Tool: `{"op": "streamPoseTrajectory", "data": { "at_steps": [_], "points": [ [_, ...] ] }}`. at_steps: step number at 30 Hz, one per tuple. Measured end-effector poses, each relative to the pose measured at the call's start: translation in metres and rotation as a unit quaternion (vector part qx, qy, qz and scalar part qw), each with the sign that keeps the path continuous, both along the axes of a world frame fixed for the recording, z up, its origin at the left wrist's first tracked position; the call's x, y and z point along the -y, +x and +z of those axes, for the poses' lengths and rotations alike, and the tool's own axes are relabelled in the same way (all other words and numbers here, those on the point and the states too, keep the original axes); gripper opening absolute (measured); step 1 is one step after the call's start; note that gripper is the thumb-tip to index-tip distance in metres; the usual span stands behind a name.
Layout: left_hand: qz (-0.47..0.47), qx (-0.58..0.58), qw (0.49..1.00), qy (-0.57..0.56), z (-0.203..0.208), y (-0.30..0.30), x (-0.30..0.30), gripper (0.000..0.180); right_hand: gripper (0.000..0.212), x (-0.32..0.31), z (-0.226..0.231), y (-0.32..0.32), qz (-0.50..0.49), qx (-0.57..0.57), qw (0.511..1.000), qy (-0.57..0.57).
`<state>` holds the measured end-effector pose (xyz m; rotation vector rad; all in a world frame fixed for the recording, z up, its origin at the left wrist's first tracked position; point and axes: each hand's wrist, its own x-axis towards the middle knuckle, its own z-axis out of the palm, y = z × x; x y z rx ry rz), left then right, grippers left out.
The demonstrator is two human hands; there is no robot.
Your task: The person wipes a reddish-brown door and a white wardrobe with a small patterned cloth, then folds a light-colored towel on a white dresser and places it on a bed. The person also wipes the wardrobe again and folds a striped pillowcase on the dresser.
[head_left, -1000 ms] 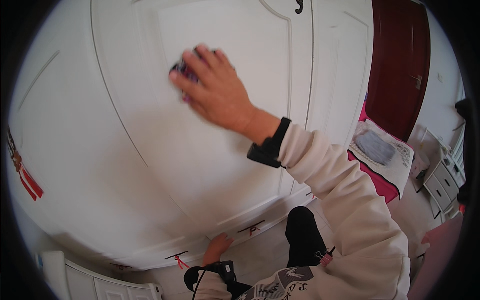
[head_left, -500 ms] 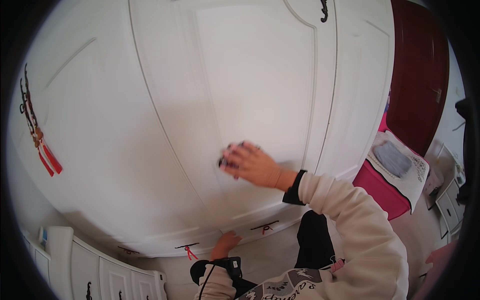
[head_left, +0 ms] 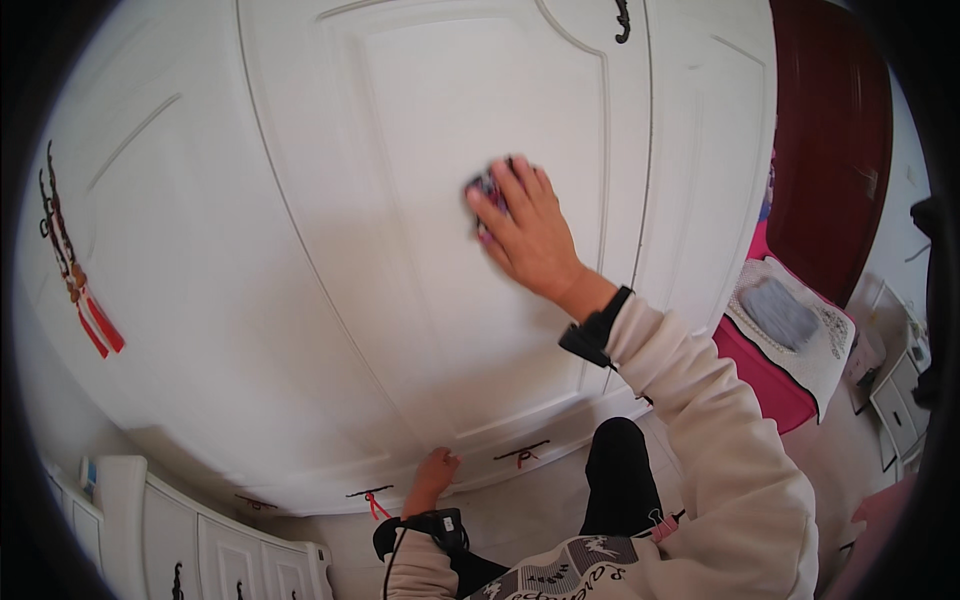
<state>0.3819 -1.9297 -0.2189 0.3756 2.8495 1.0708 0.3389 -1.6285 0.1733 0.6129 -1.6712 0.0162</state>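
Observation:
My right hand (head_left: pixel 532 225) presses a bunched dark cloth with a red and white pattern (head_left: pixel 488 192) against the middle door panel of a white wardrobe (head_left: pixel 420 330). The fingers lie over the cloth and hide most of it. Low down, my left hand (head_left: pixel 433 475) rests at the wardrobe's bottom drawer front, between two dark drawer handles. Its fingers show only in part and look loosely apart, with nothing seen in them. A red ribbon (head_left: pixel 376 505) hangs from the drawer handle to its left.
A red tassel (head_left: pixel 98 320) hangs from a dark handle on the left door. At lower left stands a white cabinet (head_left: pixel 225 545). To the right are a pink bed edge (head_left: pixel 765 380) with folded grey cloth (head_left: pixel 778 312), a dark red door (head_left: pixel 832 150) and a small white drawer unit (head_left: pixel 897 415).
My right hand has moved up and slightly right across the door panel with the cloth. The left hand stays low by the drawer and has shifted slightly left and up.

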Motion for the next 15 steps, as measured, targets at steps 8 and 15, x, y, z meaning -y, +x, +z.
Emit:
{"op": "streamPoseTrajectory", "data": {
  "at_steps": [8,15],
  "points": [
    [0.099,-0.062,0.993,0.007,0.045,0.066,0.058,0.039,0.060,-0.018,-0.113,0.009,0.067,0.078,0.989,0.102],
    [0.151,-0.103,0.954,-0.237,0.054,0.169,0.069,0.030,0.068,-0.030,-0.126,-0.012,0.043,0.058,0.994,0.083]
  ]
}}
